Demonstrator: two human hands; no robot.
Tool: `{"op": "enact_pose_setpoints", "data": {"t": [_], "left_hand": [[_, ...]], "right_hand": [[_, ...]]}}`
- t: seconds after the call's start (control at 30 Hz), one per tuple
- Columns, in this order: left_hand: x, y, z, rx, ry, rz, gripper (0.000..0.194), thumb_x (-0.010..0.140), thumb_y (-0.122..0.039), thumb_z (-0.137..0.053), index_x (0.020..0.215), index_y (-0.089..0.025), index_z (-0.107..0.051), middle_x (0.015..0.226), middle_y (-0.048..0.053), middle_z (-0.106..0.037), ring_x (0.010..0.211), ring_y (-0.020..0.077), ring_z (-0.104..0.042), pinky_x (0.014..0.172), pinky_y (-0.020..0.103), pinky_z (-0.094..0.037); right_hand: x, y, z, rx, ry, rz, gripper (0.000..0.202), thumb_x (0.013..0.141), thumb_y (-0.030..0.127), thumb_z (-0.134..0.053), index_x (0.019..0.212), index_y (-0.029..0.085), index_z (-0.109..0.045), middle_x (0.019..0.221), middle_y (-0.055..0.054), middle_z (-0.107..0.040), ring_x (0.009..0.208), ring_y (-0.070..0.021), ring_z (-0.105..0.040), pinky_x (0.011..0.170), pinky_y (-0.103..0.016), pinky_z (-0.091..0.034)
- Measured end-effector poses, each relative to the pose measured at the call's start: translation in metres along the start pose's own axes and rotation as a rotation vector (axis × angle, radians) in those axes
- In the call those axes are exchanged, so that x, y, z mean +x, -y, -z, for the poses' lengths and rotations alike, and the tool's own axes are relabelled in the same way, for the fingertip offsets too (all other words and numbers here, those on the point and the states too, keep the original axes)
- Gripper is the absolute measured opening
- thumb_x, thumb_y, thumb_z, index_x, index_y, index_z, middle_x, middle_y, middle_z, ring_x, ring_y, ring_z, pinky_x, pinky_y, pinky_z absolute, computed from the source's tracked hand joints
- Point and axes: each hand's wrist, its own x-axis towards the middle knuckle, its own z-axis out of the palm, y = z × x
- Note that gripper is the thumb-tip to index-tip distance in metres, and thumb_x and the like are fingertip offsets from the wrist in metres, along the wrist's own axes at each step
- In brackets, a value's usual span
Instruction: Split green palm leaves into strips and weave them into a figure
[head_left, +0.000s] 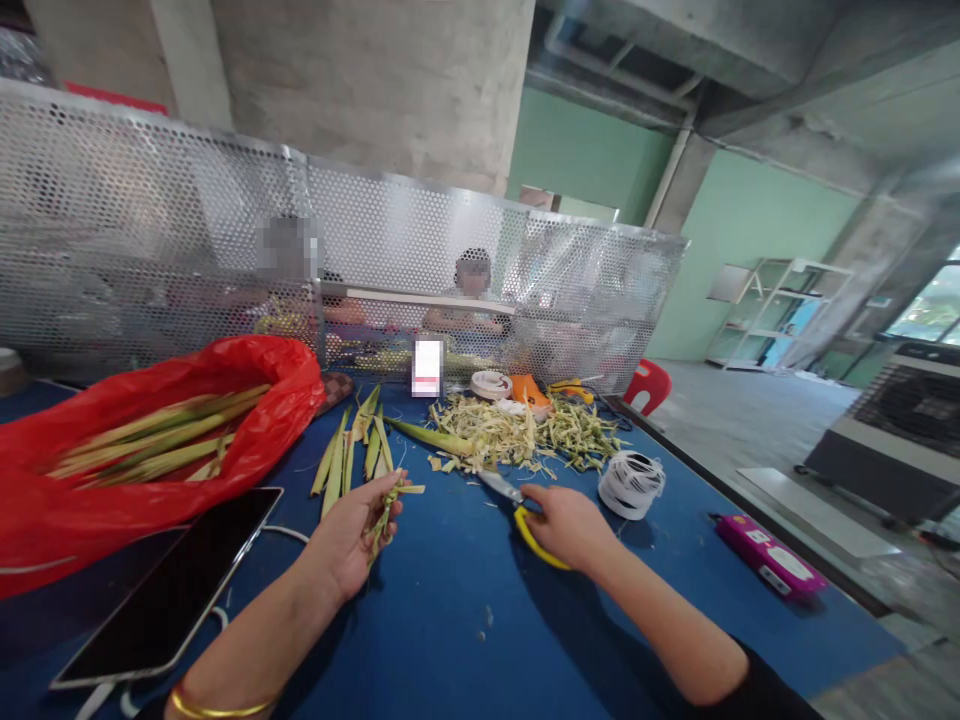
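My left hand [360, 530] is closed around a small piece woven from green leaf strips [385, 520], with a pale strip end sticking out to the right. My right hand [562, 525] grips yellow-handled scissors [536, 540] low over the table, their blades pointing to the far left. Beyond the blades lies a heap of cut leaf scraps [487, 430]. Several long green leaves [337, 465] lie on the blue table past my left hand. A roll of white string [631, 485] stands to the right of my right hand.
A red plastic bag [292, 370] of long leaves and a large tablet [172, 590] with a white cable lie at left. A purple packet [769, 555] sits near the right edge. A perforated metal screen [405, 230] closes off the back; people sit behind it.
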Motion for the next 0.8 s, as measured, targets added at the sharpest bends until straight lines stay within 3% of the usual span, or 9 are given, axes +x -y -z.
{"op": "enact_pose_setpoints", "data": {"t": [0.07, 0.13, 0.33, 0.5, 0.63, 0.8], "left_hand": [[0.0, 0.003, -0.001, -0.034, 0.007, 0.047, 0.012, 0.081, -0.022, -0.064, 0.089, -0.013, -0.066, 0.054, -0.004, -0.056, 0.041, 0.0046, -0.053, 0.039, 0.012, -0.042], [0.0, 0.006, -0.003, -0.036, 0.025, 0.064, 0.015, 0.079, -0.022, -0.066, 0.09, -0.013, -0.066, 0.055, -0.004, -0.056, 0.042, 0.0044, -0.054, 0.038, 0.011, -0.041], [0.001, 0.012, -0.002, -0.019, 0.031, 0.059, 0.017, 0.077, -0.022, -0.068, 0.089, -0.011, -0.066, 0.056, -0.003, -0.057, 0.042, 0.004, -0.053, 0.036, 0.011, -0.041], [0.003, 0.013, 0.0, -0.009, 0.021, 0.055, 0.017, 0.077, -0.023, -0.068, 0.09, -0.011, -0.066, 0.054, -0.003, -0.056, 0.041, 0.0045, -0.053, 0.036, 0.011, -0.042], [0.006, 0.014, 0.0, -0.008, 0.022, 0.046, 0.02, 0.077, -0.024, -0.069, 0.091, -0.011, -0.066, 0.055, -0.003, -0.057, 0.041, 0.0046, -0.053, 0.036, 0.012, -0.042], [0.008, 0.013, 0.001, -0.025, 0.036, 0.037, 0.019, 0.076, -0.021, -0.069, 0.093, -0.011, -0.065, 0.053, -0.004, -0.056, 0.04, 0.005, -0.053, 0.036, 0.012, -0.042]], "right_hand": [[-0.004, -0.025, 0.006, -0.005, -0.024, -0.089, 0.043, 0.083, 0.026, -0.044, 0.123, 0.017, -0.058, 0.102, -0.016, -0.069, 0.093, -0.0287, -0.065, 0.076, -0.034, -0.045], [-0.014, -0.044, 0.011, 0.021, -0.024, -0.102, 0.043, 0.084, 0.029, -0.044, 0.124, 0.019, -0.059, 0.111, -0.013, -0.068, 0.099, -0.0264, -0.064, 0.081, -0.032, -0.044], [-0.032, -0.055, 0.016, 0.323, 0.188, 0.154, 0.036, 0.077, 0.03, -0.055, 0.111, 0.028, -0.067, 0.096, 0.0, -0.074, 0.084, -0.019, -0.067, 0.071, -0.022, -0.046], [-0.016, -0.052, 0.012, 0.153, -0.087, -0.115, 0.041, 0.082, 0.027, -0.047, 0.118, 0.018, -0.063, 0.101, -0.013, -0.071, 0.091, -0.0265, -0.065, 0.076, -0.031, -0.044], [-0.019, -0.028, 0.013, 0.222, -0.1, 0.026, 0.04, 0.081, 0.029, -0.049, 0.119, 0.027, -0.061, 0.099, -0.005, -0.071, 0.092, -0.0208, -0.065, 0.076, -0.025, -0.043], [-0.008, 0.042, 0.008, 0.031, -0.083, 0.198, 0.04, 0.08, 0.03, -0.05, 0.119, 0.025, -0.057, 0.095, -0.009, -0.067, 0.081, -0.0234, -0.067, 0.066, -0.028, -0.045]]}}
